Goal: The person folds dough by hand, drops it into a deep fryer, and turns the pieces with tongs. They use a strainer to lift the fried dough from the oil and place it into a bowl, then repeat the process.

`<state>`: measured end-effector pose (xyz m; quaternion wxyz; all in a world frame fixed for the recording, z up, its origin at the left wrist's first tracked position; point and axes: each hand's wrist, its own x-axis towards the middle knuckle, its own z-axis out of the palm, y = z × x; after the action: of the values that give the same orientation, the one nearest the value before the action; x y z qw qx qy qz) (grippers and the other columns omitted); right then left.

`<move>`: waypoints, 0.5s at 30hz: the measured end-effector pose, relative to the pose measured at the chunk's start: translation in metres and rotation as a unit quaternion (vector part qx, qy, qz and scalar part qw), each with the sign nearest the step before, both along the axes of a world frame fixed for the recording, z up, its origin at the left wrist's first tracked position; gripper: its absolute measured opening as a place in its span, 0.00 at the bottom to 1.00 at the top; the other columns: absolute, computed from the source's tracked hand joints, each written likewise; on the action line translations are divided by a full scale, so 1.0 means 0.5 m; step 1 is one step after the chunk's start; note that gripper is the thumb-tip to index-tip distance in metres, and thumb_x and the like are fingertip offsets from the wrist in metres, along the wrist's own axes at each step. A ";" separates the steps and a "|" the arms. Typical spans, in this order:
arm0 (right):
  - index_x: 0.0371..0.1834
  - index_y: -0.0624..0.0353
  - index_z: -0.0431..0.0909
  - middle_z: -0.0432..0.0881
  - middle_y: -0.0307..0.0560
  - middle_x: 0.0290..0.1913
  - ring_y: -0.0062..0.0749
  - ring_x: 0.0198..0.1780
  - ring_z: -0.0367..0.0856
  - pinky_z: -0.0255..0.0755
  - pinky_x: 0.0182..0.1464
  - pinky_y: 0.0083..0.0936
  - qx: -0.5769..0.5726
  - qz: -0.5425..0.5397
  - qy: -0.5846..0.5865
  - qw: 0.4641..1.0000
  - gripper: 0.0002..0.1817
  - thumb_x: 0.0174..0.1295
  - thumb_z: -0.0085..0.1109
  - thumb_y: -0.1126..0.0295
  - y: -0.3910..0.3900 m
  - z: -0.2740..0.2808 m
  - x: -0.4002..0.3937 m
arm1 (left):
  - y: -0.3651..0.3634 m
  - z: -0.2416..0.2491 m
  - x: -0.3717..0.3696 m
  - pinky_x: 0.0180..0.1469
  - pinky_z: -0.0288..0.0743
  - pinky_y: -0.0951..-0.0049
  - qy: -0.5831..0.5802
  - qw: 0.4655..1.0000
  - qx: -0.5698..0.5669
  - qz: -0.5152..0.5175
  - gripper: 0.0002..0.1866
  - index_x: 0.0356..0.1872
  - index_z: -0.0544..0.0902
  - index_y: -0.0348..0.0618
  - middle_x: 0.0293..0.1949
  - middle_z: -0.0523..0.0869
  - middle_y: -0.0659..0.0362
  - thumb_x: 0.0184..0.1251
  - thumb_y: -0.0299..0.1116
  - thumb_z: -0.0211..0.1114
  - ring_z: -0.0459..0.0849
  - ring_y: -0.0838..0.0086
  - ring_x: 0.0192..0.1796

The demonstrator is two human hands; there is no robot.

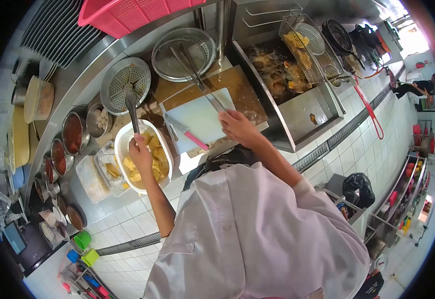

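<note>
My left hand [140,152] grips the metal handle of a skimmer [131,107] over a white oval dish [123,142] filled with yellow fried pieces. The handle runs up to a round perforated strainer [125,79]. My right hand [237,127] is closed on long metal tongs [197,74], whose tips reach up into a round metal bowl [165,55]. Between the hands lies a white cutting board [202,114] with a pink-handled knife [190,135] on it.
A deep fryer of dark oil [277,70] with a wire basket [309,47] of fried pieces stands at the right. Sauce pots [72,133] and plastic tubs [92,178] line the left. A pink basket [127,15] sits on the shelf above. White tiled floor lies below.
</note>
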<state>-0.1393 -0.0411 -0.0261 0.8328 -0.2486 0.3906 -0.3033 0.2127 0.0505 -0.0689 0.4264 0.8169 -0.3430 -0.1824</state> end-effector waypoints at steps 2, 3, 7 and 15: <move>0.38 0.52 0.70 0.64 0.28 0.21 0.15 0.17 0.62 0.55 0.19 0.20 -0.013 0.006 0.051 0.999 0.12 0.84 0.51 0.62 0.054 0.011 -0.095 | 0.006 -0.009 -0.002 0.37 0.69 0.67 0.016 1.000 -0.011 0.012 0.29 0.40 0.85 0.35 0.31 0.84 0.58 0.86 0.55 0.55 0.75 0.73 0.31; 0.37 0.52 0.70 0.64 0.28 0.21 0.14 0.17 0.61 0.53 0.18 0.20 -0.027 0.021 0.091 0.995 0.13 0.83 0.53 0.61 0.083 0.034 -0.141 | 0.004 -0.003 -0.007 0.37 0.69 0.68 0.025 0.999 -0.018 0.017 0.28 0.40 0.85 0.35 0.30 0.83 0.58 0.86 0.54 0.54 0.75 0.74 0.30; 0.33 0.51 0.69 0.64 0.28 0.20 0.13 0.16 0.59 0.51 0.16 0.18 0.029 0.017 0.091 0.995 0.16 0.82 0.54 0.60 0.202 0.048 -0.317 | 0.009 -0.024 -0.020 0.34 0.68 0.69 0.018 0.999 -0.030 0.022 0.28 0.39 0.85 0.35 0.29 0.81 0.60 0.86 0.54 0.54 0.74 0.75 0.29; 0.30 0.51 0.65 0.65 0.29 0.18 0.14 0.15 0.62 0.54 0.15 0.17 0.059 -0.021 0.123 0.990 0.19 0.83 0.52 0.59 0.270 -0.012 -0.469 | -0.017 -0.038 -0.054 0.32 0.67 0.72 0.030 0.999 -0.027 0.009 0.27 0.38 0.84 0.37 0.28 0.79 0.62 0.86 0.54 0.56 0.73 0.78 0.28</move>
<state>-0.3737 0.0941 -0.0320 0.7851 -0.2261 0.5124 -0.2645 0.1858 0.0421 -0.0878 0.4601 0.8022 -0.3277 -0.1935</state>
